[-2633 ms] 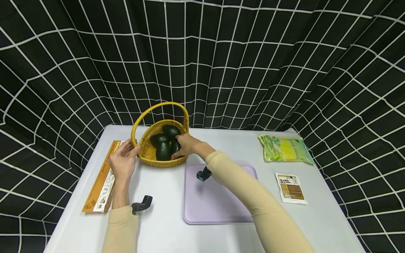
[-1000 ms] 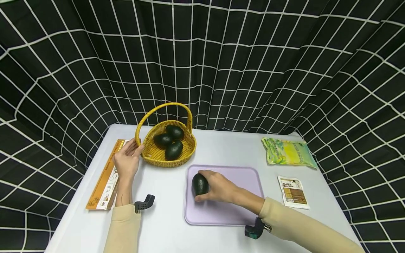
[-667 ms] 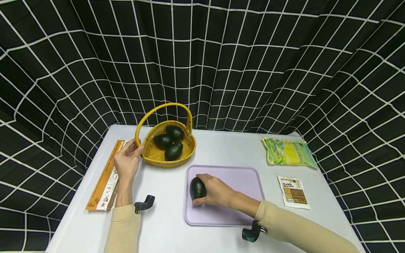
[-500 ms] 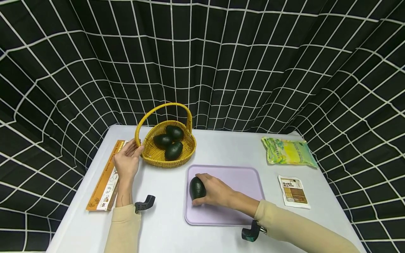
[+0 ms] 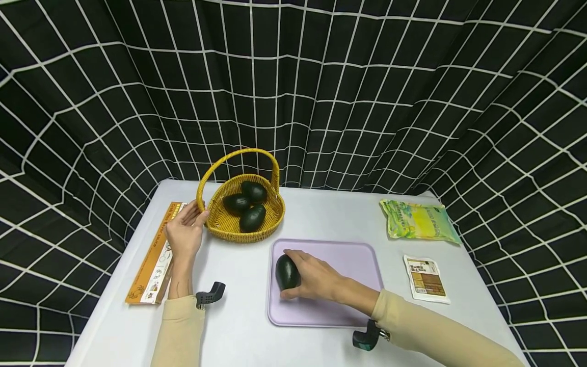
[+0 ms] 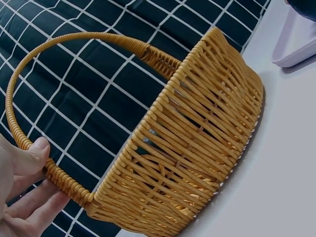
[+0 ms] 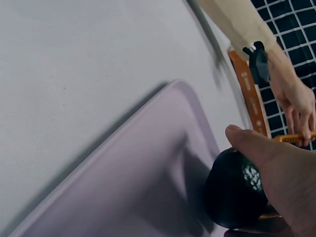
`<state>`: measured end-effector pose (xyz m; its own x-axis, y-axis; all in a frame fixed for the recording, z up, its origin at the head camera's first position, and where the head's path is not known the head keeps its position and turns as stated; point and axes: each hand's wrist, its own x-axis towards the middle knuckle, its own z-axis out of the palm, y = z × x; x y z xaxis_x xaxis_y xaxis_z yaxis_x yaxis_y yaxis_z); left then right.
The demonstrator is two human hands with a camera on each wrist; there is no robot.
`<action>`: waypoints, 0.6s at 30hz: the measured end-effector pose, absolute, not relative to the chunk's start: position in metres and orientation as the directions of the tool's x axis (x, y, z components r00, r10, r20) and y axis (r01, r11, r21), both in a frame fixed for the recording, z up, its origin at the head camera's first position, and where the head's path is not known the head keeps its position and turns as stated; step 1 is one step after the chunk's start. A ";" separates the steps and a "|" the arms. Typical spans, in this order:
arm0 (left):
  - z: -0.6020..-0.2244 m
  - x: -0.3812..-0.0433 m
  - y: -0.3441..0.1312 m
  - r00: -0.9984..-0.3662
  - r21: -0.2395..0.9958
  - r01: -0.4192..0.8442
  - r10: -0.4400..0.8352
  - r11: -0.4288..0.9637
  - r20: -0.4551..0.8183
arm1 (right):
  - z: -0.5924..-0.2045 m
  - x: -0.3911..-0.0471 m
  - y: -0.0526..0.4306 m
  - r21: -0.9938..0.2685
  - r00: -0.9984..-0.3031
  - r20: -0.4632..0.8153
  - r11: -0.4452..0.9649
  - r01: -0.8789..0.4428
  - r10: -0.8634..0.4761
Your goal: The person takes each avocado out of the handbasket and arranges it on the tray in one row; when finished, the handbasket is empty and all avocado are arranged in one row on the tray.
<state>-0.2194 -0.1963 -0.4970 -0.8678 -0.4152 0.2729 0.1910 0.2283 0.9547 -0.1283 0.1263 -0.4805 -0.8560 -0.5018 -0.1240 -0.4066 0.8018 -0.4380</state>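
My left hand [image 5: 184, 235] pinches the lower left end of the yellow wicker basket's handle [image 6: 64, 181], thumb on one side and fingers on the other. Three dark green avocados [image 5: 251, 218] lie in the basket [image 5: 224, 233], which stands upright at the back left of the table. Over the left part of a lilac tray [image 5: 348, 260], my right hand [image 5: 316, 278] grips another avocado [image 5: 287, 272] between thumb and fingers. In the right wrist view this avocado [image 7: 232, 190] is close to the tray's surface; whether it touches is hard to tell.
A long orange and white box [image 5: 153, 260] lies left of my left forearm. On the right side of the white table [image 5: 238, 316] are a green and yellow packet [image 5: 419, 220] and a smaller brown and white packet [image 5: 426, 279]. A black grid curtain [image 5: 293, 92] encloses the back and sides.
My right hand has taken an avocado out of the basket and brought it forward and right over the tray. During the last second it barely shifts. My left hand stays at the handle.
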 end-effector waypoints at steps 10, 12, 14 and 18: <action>-0.497 -0.220 -0.195 -0.865 0.951 0.202 -0.412 0.233 0.285 | -0.476 -0.131 0.129 -0.416 -0.849 -0.157 0.814 -0.407 -0.505; -0.497 -0.220 -0.195 -0.865 0.951 0.206 -0.412 0.229 0.287 | -0.474 -0.131 0.130 -0.407 -0.849 -0.162 0.818 -0.407 -0.503; -0.496 -0.220 -0.195 -0.864 0.952 0.206 -0.415 0.226 0.286 | -0.472 -0.133 0.130 -0.400 -0.849 -0.156 0.818 -0.413 -0.505; -0.496 -0.219 -0.195 -0.862 0.953 0.204 -0.421 0.222 0.282 | -0.462 -0.143 0.124 -0.414 -0.855 -0.094 0.801 -0.432 -0.510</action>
